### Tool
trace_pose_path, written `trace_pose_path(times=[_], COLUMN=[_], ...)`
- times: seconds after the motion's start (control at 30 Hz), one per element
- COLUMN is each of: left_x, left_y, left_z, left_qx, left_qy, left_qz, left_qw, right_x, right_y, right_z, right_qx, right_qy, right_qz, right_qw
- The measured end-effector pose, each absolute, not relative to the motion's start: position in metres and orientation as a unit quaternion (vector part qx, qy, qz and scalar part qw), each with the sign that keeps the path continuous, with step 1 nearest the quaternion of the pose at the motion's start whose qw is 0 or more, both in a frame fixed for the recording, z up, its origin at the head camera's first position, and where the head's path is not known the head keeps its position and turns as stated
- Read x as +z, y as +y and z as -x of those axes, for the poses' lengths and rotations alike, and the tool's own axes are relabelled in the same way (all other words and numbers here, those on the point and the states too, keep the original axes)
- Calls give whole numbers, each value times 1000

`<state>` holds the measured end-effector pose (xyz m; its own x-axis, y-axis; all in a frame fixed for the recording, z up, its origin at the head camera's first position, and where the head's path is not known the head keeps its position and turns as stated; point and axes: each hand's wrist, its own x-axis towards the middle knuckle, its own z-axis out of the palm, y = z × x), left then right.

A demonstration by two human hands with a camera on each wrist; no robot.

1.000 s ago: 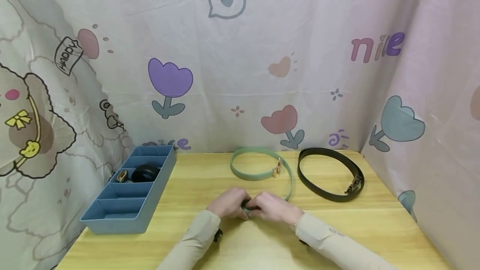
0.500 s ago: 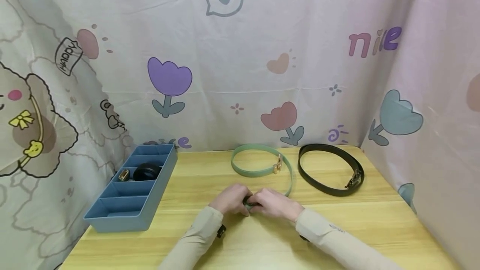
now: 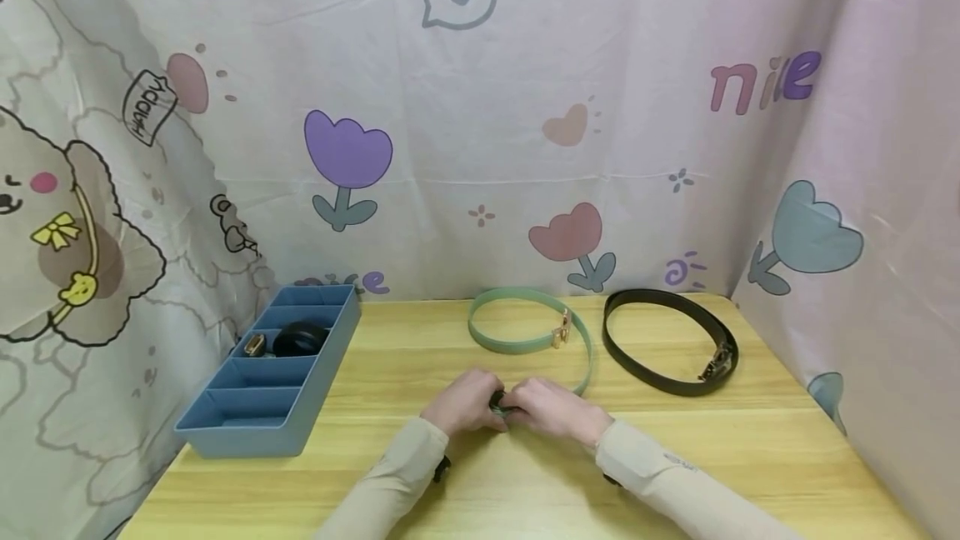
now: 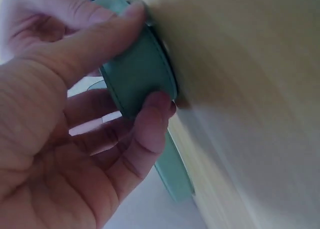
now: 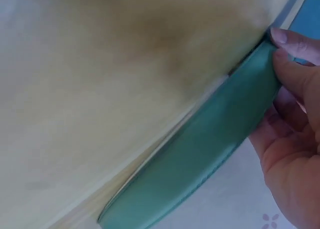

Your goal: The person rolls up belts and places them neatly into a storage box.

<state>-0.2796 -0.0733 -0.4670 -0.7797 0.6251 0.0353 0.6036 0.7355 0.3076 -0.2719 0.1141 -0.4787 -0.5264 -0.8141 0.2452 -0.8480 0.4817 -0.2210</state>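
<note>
A green belt point(image 3: 513, 347) lies in a loose loop on the table, its gold-coloured buckle point(image 3: 562, 330) at the loop's right side. From there its strap curves forward to the two hands. In the left wrist view, my left hand point(image 3: 461, 402) grips the coiled part of the green belt point(image 4: 137, 69), thumb and fingers around the coil. Close beside it my right hand point(image 3: 551, 411) pinches the strap at the coil. The right wrist view shows the green strap point(image 5: 200, 144) running away from those pinching fingers. In the head view the hands mostly hide the coil.
A black belt point(image 3: 660, 379) with a metal buckle point(image 3: 717, 362) lies looped at the back right. On the left stands a blue divided box point(image 3: 247, 442) holding a black rolled item point(image 3: 300, 340) and a gold-coloured buckle point(image 3: 256, 346). A printed curtain point(image 3: 450, 132) borders the table.
The head view has shifted slightly. Both hands stay together at the coil, with only small finger movements. The green loop and the black belt keep their places on the table.
</note>
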Motion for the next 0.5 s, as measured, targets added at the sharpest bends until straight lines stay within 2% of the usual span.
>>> trace_pose_path(times=[0.23,0.5], left_x=[-463,-465], left_y=[-74,-75], left_z=[285,285], left_qx=[136,160], left_qy=[915,914], left_qz=[-377,-372], left_qw=[52,42], right_x=[-479,-478], right_y=[122,119], right_z=[273,273], right_qx=[175,162], right_qy=[-859,-856], right_qz=[-477,-488], right_qw=[54,57])
